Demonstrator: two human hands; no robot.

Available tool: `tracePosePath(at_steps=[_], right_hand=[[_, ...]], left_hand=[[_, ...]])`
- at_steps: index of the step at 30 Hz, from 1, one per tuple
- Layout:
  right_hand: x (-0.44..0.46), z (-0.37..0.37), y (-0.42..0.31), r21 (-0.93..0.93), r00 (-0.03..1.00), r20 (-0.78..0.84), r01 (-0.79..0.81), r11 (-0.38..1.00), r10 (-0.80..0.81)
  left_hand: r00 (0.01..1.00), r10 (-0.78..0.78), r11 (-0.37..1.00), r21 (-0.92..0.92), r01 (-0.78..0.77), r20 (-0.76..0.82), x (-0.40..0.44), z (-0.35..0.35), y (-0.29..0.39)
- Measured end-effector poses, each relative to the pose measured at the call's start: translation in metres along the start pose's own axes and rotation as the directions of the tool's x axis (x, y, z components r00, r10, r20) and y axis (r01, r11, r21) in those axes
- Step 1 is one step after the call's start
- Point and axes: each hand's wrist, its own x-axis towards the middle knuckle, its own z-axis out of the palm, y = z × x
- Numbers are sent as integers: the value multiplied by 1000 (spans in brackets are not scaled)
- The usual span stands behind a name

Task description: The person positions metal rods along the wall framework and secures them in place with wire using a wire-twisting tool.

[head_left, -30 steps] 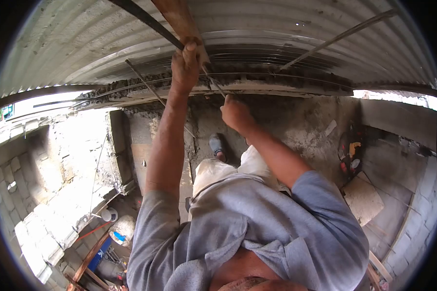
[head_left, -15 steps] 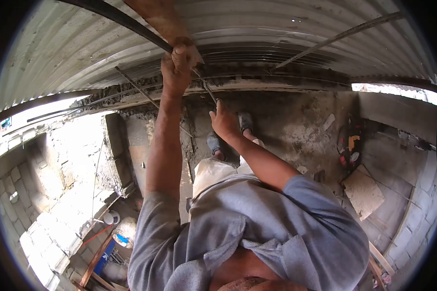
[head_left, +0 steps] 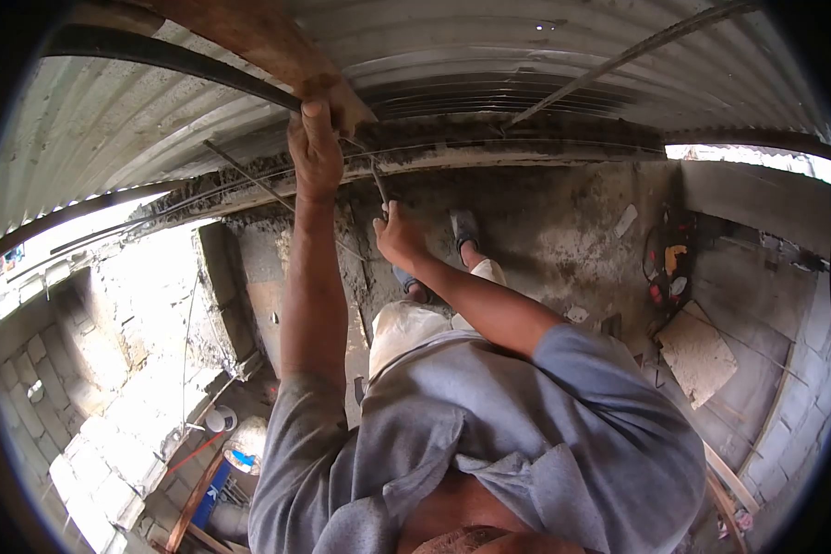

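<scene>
My left hand (head_left: 316,152) is raised high, closed around the near end of a long dark bar (head_left: 185,72) beside a brown wooden beam (head_left: 282,46). The bar slants from there to the upper left. Lower and to the right, my right hand (head_left: 400,238) grips a thin metal rod (head_left: 379,180), its upper end bent toward the left hand. Whether rod and bar touch is hidden behind my left hand. Behind both hands runs a rough concrete ledge (head_left: 489,159).
Corrugated metal roofing (head_left: 452,51) hangs low overhead, with a slanting metal bar (head_left: 619,69) under it. A broken block wall (head_left: 148,369) stands at left. A flat board (head_left: 697,355) lies at right. A white bucket (head_left: 220,419) is at lower left.
Both hands have shifted left, the right one slightly down. The dark bar has swung lower at its far left end. The view has also shifted a little.
</scene>
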Motion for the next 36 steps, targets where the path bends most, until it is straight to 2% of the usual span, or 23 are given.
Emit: tracePosePath(at_steps=[2, 3, 6, 8, 9, 11, 13, 15, 16, 17, 18, 19, 20, 21, 23, 27, 29, 30, 31, 32, 33, 35, 36], right_hand=[[0, 11, -7, 184, 996, -17, -78, 980, 82], [1, 23, -3, 186, 997, -14, -75, 980, 79], [7, 28, -5, 284, 971, -208, -57, 957, 120], [3, 2, -3, 137, 969, -148, -178, 974, 198], [1, -9, -3, 135, 970, -144, -179, 975, 198], [7, -32, -1, 46, 968, 24, -251, 967, 250], [16, -35, 16, 29, 973, 27, -230, 973, 229], [25, -46, 28, 120, 976, 168, -158, 980, 137], [33, -55, 33, 138, 932, 322, -222, 965, 169], [38, -67, 34, 140, 931, 324, -225, 964, 170], [41, -80, 33, 332, 798, 565, -454, 827, 211], [42, -89, 29, 423, 619, 770, -677, 603, 155], [38, -91, 23, 486, 609, 785, -716, 501, 109], [41, -90, 30, 485, 607, 787, -718, 500, 107], [50, -88, 46, 475, 444, 879, -787, 393, -173], [55, -84, 52, 440, 384, 896, -826, 351, -222], [43, -76, 44, 555, 667, 741, -675, 487, 80], [38, -67, 48, 553, 665, 742, -675, 488, 79], [33, -58, 52, 529, 913, 399, -302, 793, 81], [31, -52, 54, 275, 996, 17, 75, 959, -83], [33, -47, 57, 274, 996, 18, 75, 959, -83], [39, -41, 61, -84, 982, -120, 133, 987, -143], [45, -41, 62, -82, 983, -119, 131, 988, -140]], left_hand=[[995, 45, 988, -145, -58, -89, -3, 10, 8], [995, 46, 988, -141, -59, -92, -3, 8, 9], [1000, 18, 998, -58, -20, -24, 0, 0, 7], [992, 123, 984, -134, -118, 35, 2, -2, -2], [992, 120, 984, -133, -115, 31, 0, 2, 7], [997, 37, 985, -163, -47, -67, -2, 12, 25], [997, 55, 987, -147, -61, -45, 1, 8, 19], [998, 66, 989, -135, -68, -20, 2, 6, 15], [998, 50, 992, -113, -53, -24, 1, 6, 13], [999, 32, 995, -90, -35, -29, 0, 5, 12], [999, 29, 996, -87, -31, -29, 0, 5, 11], [999, 39, 994, -107, -39, -5, 2, 5, 9], [999, 51, 991, -127, -48, 18, 4, 5, 8], [999, 49, 991, -124, -47, 18, 4, 5, 7], [994, 100, 989, -114, -94, 46, 5, 5, 6], [994, 106, 994, 41, -106, -6, 9, 5, 8], [983, 169, 980, -118, -161, 65, 8, 3, 1], [984, 169, 980, -116, -161, 62, 8, 3, 3], [991, 126, 989, -82, -122, 49, 7, 3, 5], [996, 85, 995, -49, -83, 35, 7, 3, 7], [996, 84, 995, -49, -82, 33, 8, 4, 9], [981, 190, 978, 98, -185, -45, 8, 7, 11], [981, 188, 978, 98, -183, -43, 6, 7, 10]])
